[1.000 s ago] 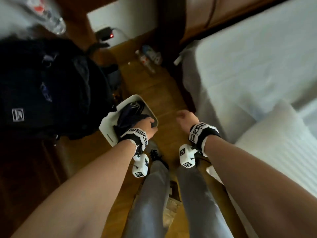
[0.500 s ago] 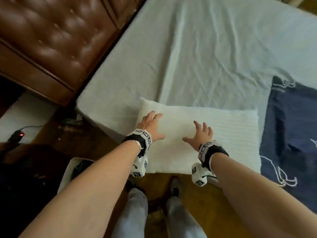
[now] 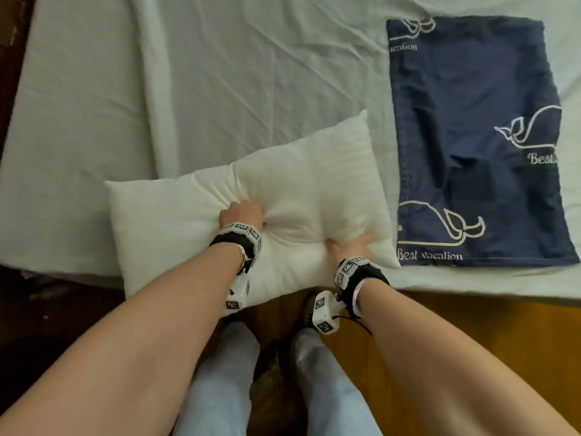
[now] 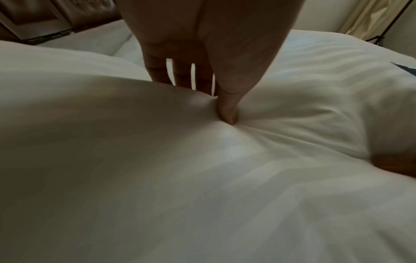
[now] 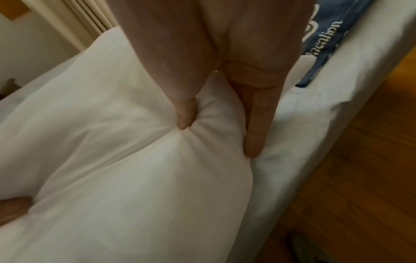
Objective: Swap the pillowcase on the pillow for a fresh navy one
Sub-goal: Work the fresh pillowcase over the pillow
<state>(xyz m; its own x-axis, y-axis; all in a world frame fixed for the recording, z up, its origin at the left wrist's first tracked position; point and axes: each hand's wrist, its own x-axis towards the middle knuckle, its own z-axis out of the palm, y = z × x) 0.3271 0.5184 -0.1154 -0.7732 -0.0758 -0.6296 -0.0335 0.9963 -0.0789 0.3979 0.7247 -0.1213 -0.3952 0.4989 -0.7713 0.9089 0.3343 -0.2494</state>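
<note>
A bare white pillow (image 3: 298, 184) lies tilted on the bed, its near edge hanging over the mattress side. My left hand (image 3: 243, 210) grips its middle; in the left wrist view the left hand (image 4: 202, 99) has its thumb (image 4: 227, 113) and fingers dug into the pillow (image 4: 202, 178). My right hand (image 3: 349, 243) holds the near right part; in the right wrist view the right hand (image 5: 219, 131) pinches a fold of the pillow (image 5: 123, 160) between thumb (image 5: 185, 115) and forefinger (image 5: 254, 135). The navy pillowcase (image 3: 471, 136) with white whale outlines lies flat to the right, and the navy pillowcase (image 5: 324, 41) shows as a strip.
The bed (image 3: 220, 73) is covered with a pale, creased sheet. Wooden floor (image 3: 456, 325) runs along its near side, where my legs (image 3: 330, 388) and shoes stand. Dark brown furniture (image 3: 12, 58) borders the bed on the left.
The view swung from the floor and bag to the bed. Both hands went from open above the pillow to gripping it. The pillow now lies turned, its right end farther away.
</note>
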